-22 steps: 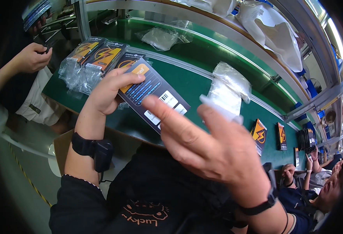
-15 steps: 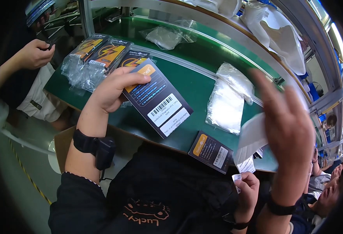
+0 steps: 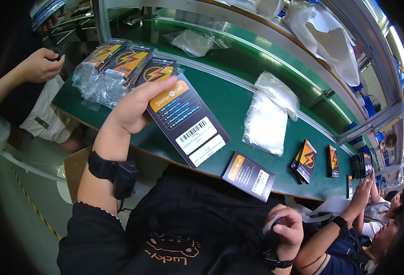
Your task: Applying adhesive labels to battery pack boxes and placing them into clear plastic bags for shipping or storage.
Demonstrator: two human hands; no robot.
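Note:
My left hand (image 3: 133,107) grips a flat black-and-orange battery box (image 3: 188,120) by its upper left edge, thumb on the front. White barcode labels are stuck on the box's lower part. Low at the right, my right hand (image 3: 290,231) is closed, pinching a small white label (image 3: 271,223) that curls between the fingers. Between my hands a second battery box (image 3: 248,176) lies at the table's front edge, printed side up, with one barcode label.
Bagged battery boxes (image 3: 126,64) lie at the far left, near another person's hand (image 3: 43,64). Clear plastic bags (image 3: 266,123) rest mid-table. More boxes (image 3: 306,160) stand to the right, near a co-worker's arm (image 3: 328,233). A white sheet (image 3: 325,211) lies beyond my right hand.
A co-worker's blurred arm has drawn back to the right with the white sheet, uncovering boxes there. My right hand has dropped slightly with the label. The held battery box has tilted a little.

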